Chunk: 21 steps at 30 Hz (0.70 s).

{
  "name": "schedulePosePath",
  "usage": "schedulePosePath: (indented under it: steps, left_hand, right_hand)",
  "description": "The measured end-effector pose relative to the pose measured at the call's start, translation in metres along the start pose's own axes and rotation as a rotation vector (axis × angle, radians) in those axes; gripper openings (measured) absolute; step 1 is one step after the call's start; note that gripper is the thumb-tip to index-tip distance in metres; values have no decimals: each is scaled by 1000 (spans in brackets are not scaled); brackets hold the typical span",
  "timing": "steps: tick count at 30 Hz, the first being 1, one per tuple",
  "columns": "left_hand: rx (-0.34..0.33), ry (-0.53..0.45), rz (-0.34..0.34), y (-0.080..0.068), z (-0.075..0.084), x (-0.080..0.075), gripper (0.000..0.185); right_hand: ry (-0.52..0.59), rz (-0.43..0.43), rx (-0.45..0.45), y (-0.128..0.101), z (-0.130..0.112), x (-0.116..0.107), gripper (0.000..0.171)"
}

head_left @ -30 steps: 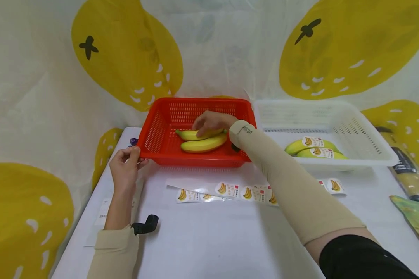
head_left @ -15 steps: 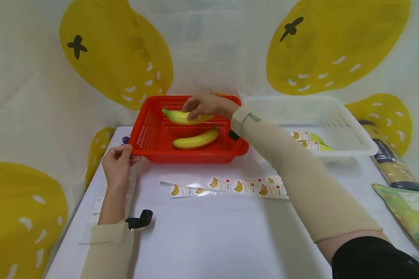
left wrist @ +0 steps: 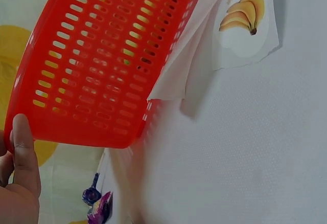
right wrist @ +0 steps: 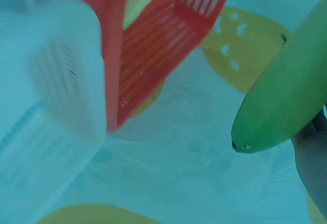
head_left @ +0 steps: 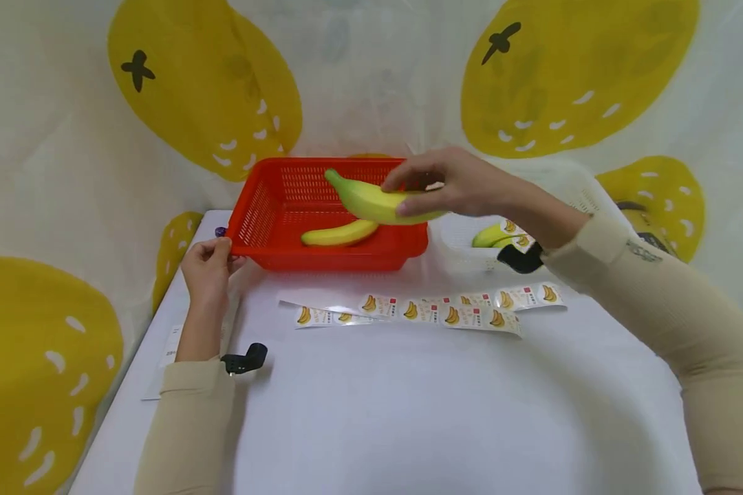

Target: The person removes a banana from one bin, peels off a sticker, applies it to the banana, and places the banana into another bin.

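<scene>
My right hand (head_left: 455, 182) holds a yellow banana (head_left: 378, 203) with a green stem end, raised above the right part of the red basket (head_left: 322, 261). The same banana (right wrist: 281, 91) fills the right side of the right wrist view, part of the hand showing below it. Inside the red basket lies another banana (head_left: 339, 234). My left hand (head_left: 207, 275) pinches the near left corner of that basket's rim; in the left wrist view its thumb (left wrist: 23, 137) presses on the rim from outside. Bananas with round stickers (head_left: 498, 236) lie in the white basket (head_left: 470, 256), partly hidden by the right arm.
Strips of banana stickers (head_left: 433, 311) lie in front of the baskets. A small purple-wrapped item (left wrist: 99, 208) sits beyond the left corner. At the right, behind the right arm, is a partly hidden bag (head_left: 634, 218). The printed backdrop stands behind the baskets.
The right hand has taken one banana out of the pair in the red basket, lifted it and carried it to the right and nearer. The left hand stays on the rim.
</scene>
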<state>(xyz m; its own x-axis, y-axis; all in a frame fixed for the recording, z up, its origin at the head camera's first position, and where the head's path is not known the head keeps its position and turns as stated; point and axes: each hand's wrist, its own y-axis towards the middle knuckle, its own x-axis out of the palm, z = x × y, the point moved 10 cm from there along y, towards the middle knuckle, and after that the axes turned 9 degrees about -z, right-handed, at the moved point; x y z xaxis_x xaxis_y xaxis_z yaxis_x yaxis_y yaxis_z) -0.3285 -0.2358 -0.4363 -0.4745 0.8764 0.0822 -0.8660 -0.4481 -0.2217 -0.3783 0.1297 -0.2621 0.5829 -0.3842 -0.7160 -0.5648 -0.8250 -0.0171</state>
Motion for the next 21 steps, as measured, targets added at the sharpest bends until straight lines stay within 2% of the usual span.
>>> schedulePosePath:
  steps: [2,5,9,12,16,21]
  left_hand:
    - [-2,-5,-4,6,3,-1,12]
    - [-13,-4,1,13,4,-4,14]
    - [-38,-7,17,18,3,-10,15]
    - [-50,8,22,21,4,-11,17]
    - [-46,30,26,22,6,-11,21]
    - [-46,17,42,20,5,-15,22]
  right_hand:
    - [34,-1,5,-23,-1,15,31]
    - [94,-38,9,-47,8,52,32]
    - [167,-115,40,-60,39,116,31]
    - [180,-145,80,-62,67,154,30]
    - [179,-146,129,-60,90,176,28]
    - [187,-160,160,-57,99,188,29]
